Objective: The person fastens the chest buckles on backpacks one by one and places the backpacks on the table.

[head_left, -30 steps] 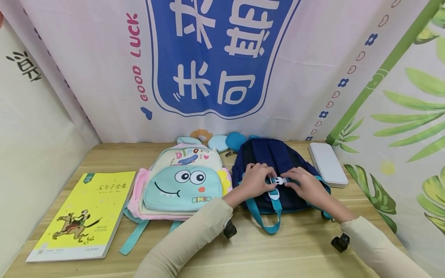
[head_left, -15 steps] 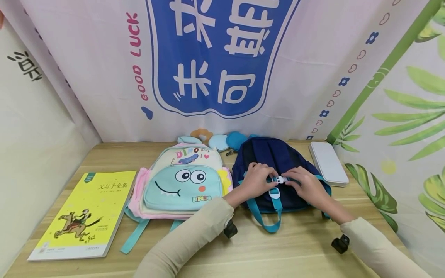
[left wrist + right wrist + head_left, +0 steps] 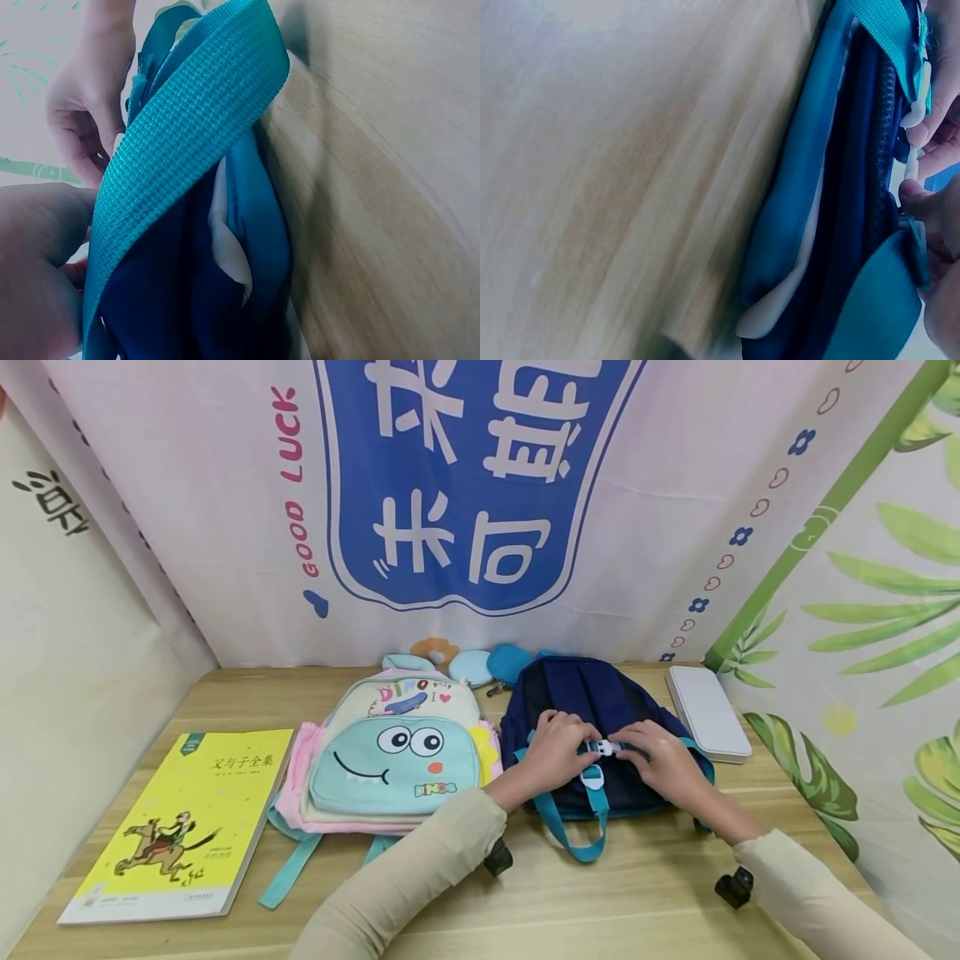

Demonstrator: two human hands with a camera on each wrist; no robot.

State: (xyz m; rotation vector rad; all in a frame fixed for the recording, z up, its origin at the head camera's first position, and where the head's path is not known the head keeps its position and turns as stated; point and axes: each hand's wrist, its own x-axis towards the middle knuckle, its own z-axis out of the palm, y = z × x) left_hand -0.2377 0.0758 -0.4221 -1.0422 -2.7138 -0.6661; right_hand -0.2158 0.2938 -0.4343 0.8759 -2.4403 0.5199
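Toward the right rear of the light wooden tabletop [image 3: 660, 893], two hands are working a small white plastic chest-strap buckle [image 3: 606, 747] on a navy blue fabric backpack [image 3: 592, 693].

Both hands are pinching at the buckle: the left hand [image 3: 557, 747] is curling its fingers round the teal webbing strap [image 3: 180, 142] on its side, while the right hand [image 3: 660, 760] is pinching the white clip between thumb and fingertips [image 3: 919, 191]. The backpack is lying flat, straps up, just beside a pastel dinosaur-face backpack [image 3: 393, 752] and near a flat white rectangular case [image 3: 708, 714]. Doing this well probably means keeping the two halves lined up, holding the webbing taut, and squeezing or pressing squarely rather than twisting.
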